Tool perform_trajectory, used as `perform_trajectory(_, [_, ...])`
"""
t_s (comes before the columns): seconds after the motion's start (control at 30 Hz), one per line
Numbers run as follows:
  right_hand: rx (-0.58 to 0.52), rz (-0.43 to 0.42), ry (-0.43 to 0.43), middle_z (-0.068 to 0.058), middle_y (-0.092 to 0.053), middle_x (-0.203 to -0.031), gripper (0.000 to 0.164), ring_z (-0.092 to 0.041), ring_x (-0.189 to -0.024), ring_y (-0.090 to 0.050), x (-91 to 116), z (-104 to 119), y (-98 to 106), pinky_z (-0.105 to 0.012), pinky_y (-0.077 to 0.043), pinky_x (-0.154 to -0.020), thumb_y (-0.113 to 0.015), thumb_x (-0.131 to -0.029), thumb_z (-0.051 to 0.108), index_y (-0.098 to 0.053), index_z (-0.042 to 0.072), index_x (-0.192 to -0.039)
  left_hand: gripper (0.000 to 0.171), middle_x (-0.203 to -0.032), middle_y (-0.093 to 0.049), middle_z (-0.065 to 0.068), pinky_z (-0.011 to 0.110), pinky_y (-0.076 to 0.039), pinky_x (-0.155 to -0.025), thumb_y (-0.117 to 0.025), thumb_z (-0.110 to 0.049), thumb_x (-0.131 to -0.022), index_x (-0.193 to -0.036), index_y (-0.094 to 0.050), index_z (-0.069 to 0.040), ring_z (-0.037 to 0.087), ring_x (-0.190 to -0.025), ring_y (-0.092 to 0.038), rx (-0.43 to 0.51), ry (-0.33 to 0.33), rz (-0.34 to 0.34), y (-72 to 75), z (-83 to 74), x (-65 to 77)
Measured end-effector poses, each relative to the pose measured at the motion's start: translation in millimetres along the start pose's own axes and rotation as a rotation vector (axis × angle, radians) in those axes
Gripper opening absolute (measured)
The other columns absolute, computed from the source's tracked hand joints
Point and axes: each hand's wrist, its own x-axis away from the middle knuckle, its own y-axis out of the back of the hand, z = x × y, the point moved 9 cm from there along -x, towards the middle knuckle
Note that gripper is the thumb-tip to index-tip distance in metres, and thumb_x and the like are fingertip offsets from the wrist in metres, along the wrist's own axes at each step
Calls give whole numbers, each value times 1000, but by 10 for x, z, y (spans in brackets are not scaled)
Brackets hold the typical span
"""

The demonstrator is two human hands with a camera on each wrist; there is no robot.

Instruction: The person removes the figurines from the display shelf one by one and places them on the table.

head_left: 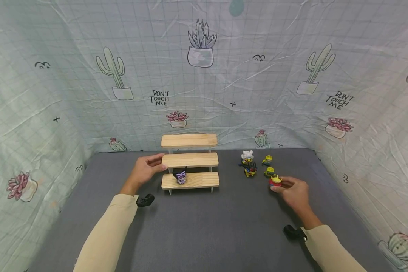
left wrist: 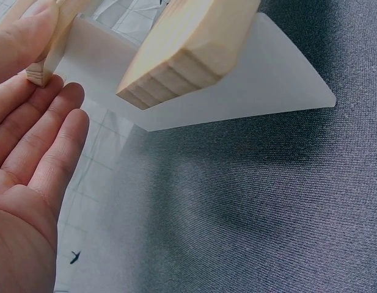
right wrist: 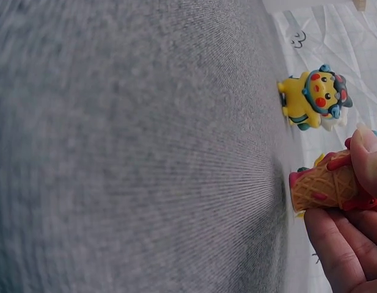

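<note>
A three-tier wooden display stand stands toward the back of the table. My left hand grips the left end of its middle board, thumb on top and fingers below. In the left wrist view, that hand is beside the stand's translucent side panel. A small figurine with a purple bow sits on the lowest board. At the right, my right hand pinches a red figurine with a yellow-green top. Its waffle-cone lower part shows in the right wrist view, close over the table.
Left of and beyond my right hand are a white-headed figurine, a yellow figurine in a dark hood and two small yellow-and-blue figurines. A printed cloth encloses the back and sides of the dark grey table.
</note>
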Motion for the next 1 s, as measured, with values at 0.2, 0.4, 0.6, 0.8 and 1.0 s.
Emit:
perform_trajectory(0.2, [-4,7,-1,-31,-74,-115,47,23,-78,-55,-4,-24,7,1,-47,-65,-92,-79,9,-74,-10,-119,63,-149,-59,23,51,-55,-110,-78,-17,-95,-152,-54,-5,37,-139,-59,-1,5,1,3,2,1])
perform_trajectory(0.4, [-3,14,9,-32,-74,-115,47,12,-82,-67,-27,-39,14,1,-48,-65,-91,-80,9,-74,-10,-119,62,-149,-59,23,50,-56,-109,-78,-17,-95,-151,-55,-4,38,-139,-59,-2,3,-1,-5,-7,6])
perform_trajectory(0.6, [17,37,20,-32,-74,-116,45,-43,-106,-76,-46,-39,-4,0,-48,-65,-89,-83,9,-73,-11,-121,62,-149,-59,23,49,-56,-109,-78,-17,-96,-151,-54,-4,37,-138,-60,-7,0,-7,0,-14,15])
perform_trajectory(0.8, [36,62,31,-31,-74,-116,44,-46,-107,-75,-53,-15,-12,-4,-50,-65,-88,-84,8,-73,-10,-121,62,-149,-59,24,50,-55,-110,-78,-19,-96,-151,-54,-3,39,-139,-59,-12,-9,-8,5,-11,8])
perform_trajectory(1.0, [52,88,44,-30,-75,-115,45,-45,-107,-75,-51,3,-27,-13,-59,-68,-88,-84,10,-73,-9,-122,62,-148,-60,23,49,-56,-109,-79,-18,-95,-151,-55,-3,38,-138,-60,-7,-7,-11,11,-13,15])
